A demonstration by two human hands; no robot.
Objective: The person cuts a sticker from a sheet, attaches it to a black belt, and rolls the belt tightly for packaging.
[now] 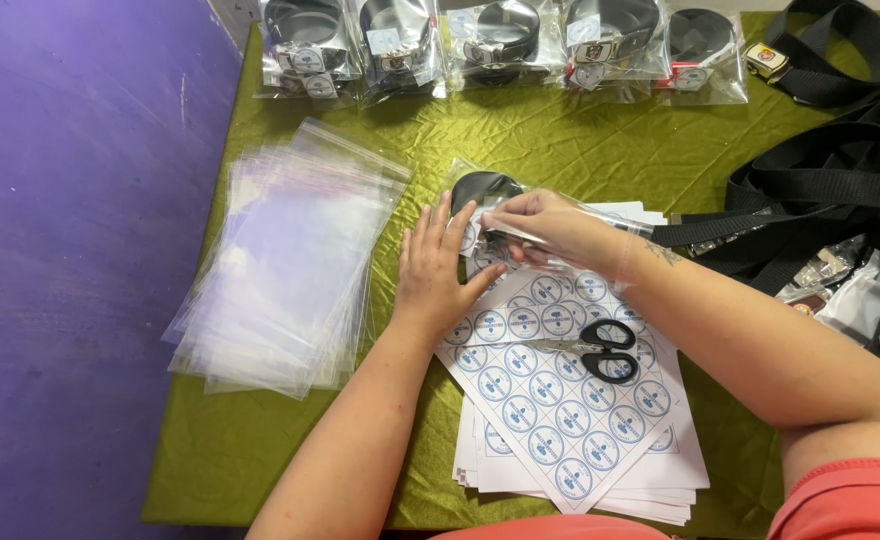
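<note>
**Two hands on one bagged belt, five finished packs in a row**

Five clear packs (500, 45), each with a rolled black belt and a round label inside, lay in a row along the far edge of the green cloth (260, 440). One more clear bag holding a rolled black belt (487, 190) sat at the middle of the table, overlapping the far end of the sticker sheets. One pair of black-handled scissors (592, 352) rested shut on the top sheet of round blue-and-white stickers (550, 410), which headed a fanned stack too thin-edged to count. A thick pile of empty clear bags (285, 260) spread to the left, also beyond counting. Loose black webbing straps (840, 180) were heaped at the right.

The left hand (440, 275) lay palm down, fingers spread and flat, pressing the near edge of the bagged belt against the stickers; it gripped nothing. The right hand (545, 225) reached across from the right, forearm angled over the sheets, fingers curled and pinched on the bag's mouth just beside the left fingertips.
</note>
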